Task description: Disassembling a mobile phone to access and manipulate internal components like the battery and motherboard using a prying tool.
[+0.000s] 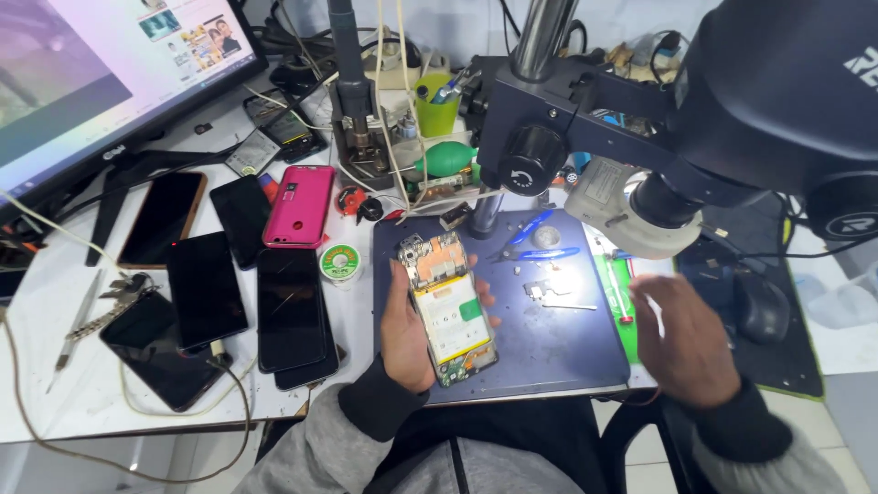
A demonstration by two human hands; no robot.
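Blue mat point(549, 352) on cluttered white bench point(55, 384); left hand point(407, 334) grips opened phone point(448, 306); right hand point(686, 338) blurred, grip unclear.

White worktable point(55, 302), cluttered. A lit monitor point(101, 64) stands at its rear left. A dark blue work mat point(558, 352) covers the centre under a black microscope head point(777, 101) on a metal post point(540, 37). Pale tiled floor point(851, 430) at right.

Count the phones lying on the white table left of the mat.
7 visible: pink-cased phone, orange-edged one, five dark ones. Another may hide beneath.
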